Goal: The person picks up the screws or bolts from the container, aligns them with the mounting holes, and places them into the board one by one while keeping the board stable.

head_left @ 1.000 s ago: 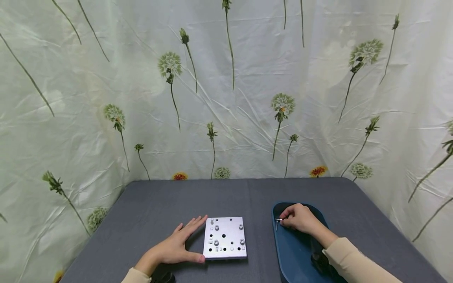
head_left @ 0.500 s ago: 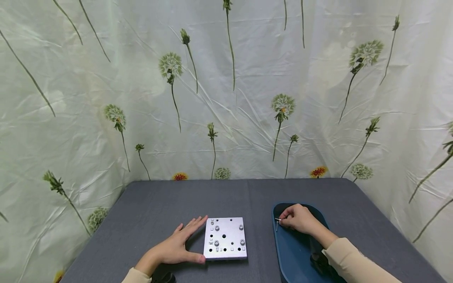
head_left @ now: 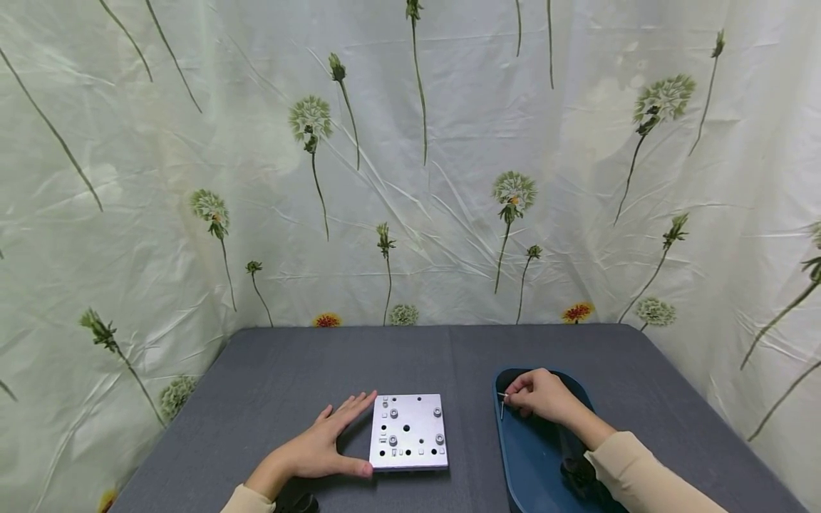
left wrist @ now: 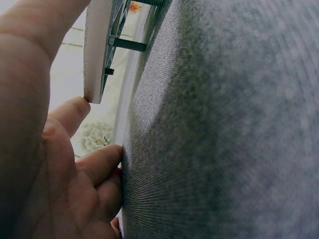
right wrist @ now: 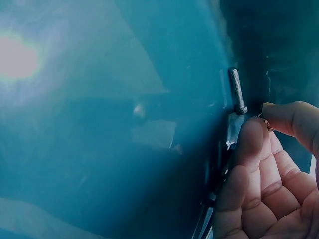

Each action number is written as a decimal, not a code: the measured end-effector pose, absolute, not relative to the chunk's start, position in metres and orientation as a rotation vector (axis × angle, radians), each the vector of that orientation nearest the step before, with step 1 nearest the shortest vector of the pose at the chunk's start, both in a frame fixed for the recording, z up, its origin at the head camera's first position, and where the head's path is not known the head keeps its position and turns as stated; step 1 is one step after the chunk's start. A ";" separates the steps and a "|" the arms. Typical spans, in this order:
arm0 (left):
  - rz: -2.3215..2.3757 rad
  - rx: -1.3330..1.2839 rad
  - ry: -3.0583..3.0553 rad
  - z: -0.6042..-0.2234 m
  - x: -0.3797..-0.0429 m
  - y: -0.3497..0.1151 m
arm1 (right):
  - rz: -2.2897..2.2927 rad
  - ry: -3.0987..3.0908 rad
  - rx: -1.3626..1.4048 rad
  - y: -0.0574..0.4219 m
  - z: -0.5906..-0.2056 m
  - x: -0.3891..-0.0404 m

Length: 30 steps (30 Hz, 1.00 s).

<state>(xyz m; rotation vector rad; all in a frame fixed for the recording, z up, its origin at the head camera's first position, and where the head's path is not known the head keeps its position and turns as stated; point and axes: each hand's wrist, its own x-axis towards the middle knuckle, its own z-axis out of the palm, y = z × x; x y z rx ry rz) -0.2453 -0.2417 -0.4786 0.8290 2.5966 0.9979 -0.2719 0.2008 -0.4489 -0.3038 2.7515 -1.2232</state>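
Observation:
A square silver metal plate (head_left: 418, 420) with several holes lies on the table; several socket-head screws (head_left: 393, 441) stand in it. Threaded shanks (left wrist: 130, 45) stick out of its underside in the left wrist view. My left hand (head_left: 314, 445) is spread along the plate's left side, thumb at the near corner and index fingertip at the far one. Inside the blue tray (head_left: 513, 467), my right hand (head_left: 541, 394) pinches a thin silver screw (head_left: 503, 394) between thumb and index finger, mostly hidden by the fingertips. Another screw (right wrist: 238, 90) lies just beside those fingertips.
Grey cloth covers the table (head_left: 359, 356). A floral curtain (head_left: 449, 178) hangs behind its far edge. The tray's raised rim surrounds my right hand. Black gear (head_left: 574, 470) sits at my right wrist.
My right fingertips and the pinched screw have shifted slightly left and up at the tray's far left side. My left hand and the plate have stayed in place.

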 end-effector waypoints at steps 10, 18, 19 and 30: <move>0.994 0.803 2.595 -0.479 -0.246 -0.241 | -1.341 2.657 -0.269 0.201 -0.443 -0.270; 1.006 0.808 2.590 -0.481 -0.246 -0.241 | -1.403 2.644 -0.211 0.197 -0.436 -0.268; 1.008 0.809 2.589 -0.481 -0.246 -0.241 | -1.407 2.647 -0.203 0.197 -0.435 -0.268; 0.999 0.826 2.603 -0.478 -0.245 -0.241 | -1.488 2.603 -0.244 0.197 -0.422 -0.268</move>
